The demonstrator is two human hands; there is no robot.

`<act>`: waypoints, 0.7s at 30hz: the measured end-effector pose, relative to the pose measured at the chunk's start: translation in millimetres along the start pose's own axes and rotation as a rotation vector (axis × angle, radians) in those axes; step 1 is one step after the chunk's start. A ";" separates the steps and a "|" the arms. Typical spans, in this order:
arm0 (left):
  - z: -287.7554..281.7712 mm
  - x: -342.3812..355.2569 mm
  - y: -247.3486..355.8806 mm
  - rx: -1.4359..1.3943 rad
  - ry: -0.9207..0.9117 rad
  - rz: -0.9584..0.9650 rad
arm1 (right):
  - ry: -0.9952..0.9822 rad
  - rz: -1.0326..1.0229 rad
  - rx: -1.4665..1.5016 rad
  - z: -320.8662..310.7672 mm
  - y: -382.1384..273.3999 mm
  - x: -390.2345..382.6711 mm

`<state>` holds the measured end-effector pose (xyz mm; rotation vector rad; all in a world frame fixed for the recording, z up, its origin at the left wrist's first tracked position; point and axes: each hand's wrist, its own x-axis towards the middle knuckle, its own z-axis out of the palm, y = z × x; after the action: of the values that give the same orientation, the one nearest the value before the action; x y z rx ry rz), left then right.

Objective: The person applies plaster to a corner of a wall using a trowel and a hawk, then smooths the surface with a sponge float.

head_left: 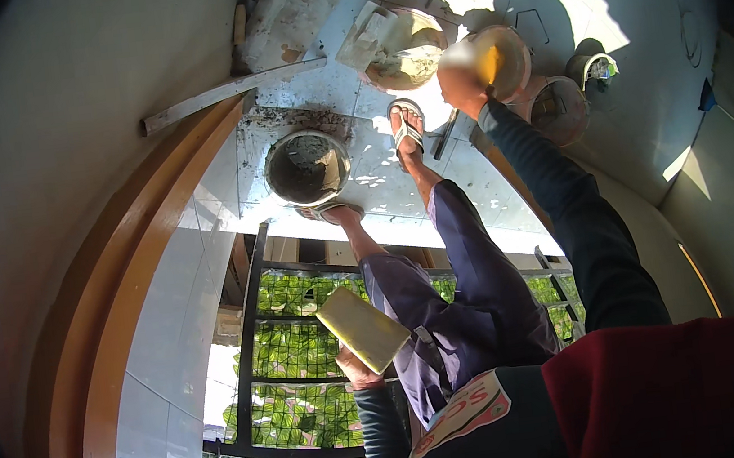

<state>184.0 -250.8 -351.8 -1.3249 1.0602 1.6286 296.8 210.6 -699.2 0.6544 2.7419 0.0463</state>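
My left hand (357, 368) holds a flat pale-yellow rectangular float (363, 328) by its lower edge, close to my left thigh. My right arm, in a dark sleeve, stretches out ahead. My right hand (461, 76) is blurred and rests closed on the left rim of a pale orange bucket (503, 58) on the tiled floor. A round bucket of grey mortar (307, 169) stands just beyond my left sandalled foot (329, 212). My right foot (406, 127) stands between the mortar bucket and the orange one.
A bucket holding a crumpled pale bag (400, 44) stands behind the mortar bucket, and a dark bucket (558, 109) is at the right. A wooden plank (225, 91) lies at the left. Behind my legs, a black metal railing (248, 333) overlooks green foliage.
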 end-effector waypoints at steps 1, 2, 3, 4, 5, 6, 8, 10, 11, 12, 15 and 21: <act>-2.9 2.1 1.1 0.030 -0.003 0.016 | -0.230 -0.046 -0.579 2.1 -8.9 6.5; -5.1 3.4 0.9 0.060 -0.004 0.031 | -0.433 -0.225 -1.122 4.9 -15.3 13.1; -6.6 3.2 -1.1 0.094 0.036 0.059 | -0.256 -0.257 -0.996 -2.0 -20.6 16.9; -11.8 4.2 -2.4 0.094 0.044 0.059 | -0.176 -0.357 -1.000 20.0 -24.8 19.7; -18.3 6.2 -3.0 0.091 0.037 0.047 | -0.098 -0.451 -1.007 25.9 -28.5 22.6; -24.4 6.9 -3.1 0.091 0.031 0.033 | -0.296 -0.274 -0.662 31.1 -34.3 21.4; -22.3 -1.8 -9.0 0.036 0.034 0.030 | -0.643 0.176 0.322 -19.5 -58.1 43.4; -26.1 -8.6 -12.8 -0.003 0.090 0.024 | -0.679 0.204 0.448 -31.3 -68.3 44.6; -20.0 -10.9 -13.4 0.011 0.085 0.039 | -0.572 0.231 0.442 -32.0 -66.2 39.2; -21.6 -10.5 -12.8 0.005 0.085 0.047 | -0.462 0.255 0.435 -34.4 -61.0 34.9; -4.0 -5.3 -8.0 -0.044 -0.062 0.004 | -0.434 -0.613 0.159 -5.6 4.0 24.4; 38.4 13.9 1.8 -0.052 -0.192 0.026 | -0.759 0.235 1.781 -68.5 70.8 -33.7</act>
<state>166.8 -214.9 -360.9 -1.1646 0.9287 1.7744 334.4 261.8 -616.7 0.9675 1.3140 -2.1371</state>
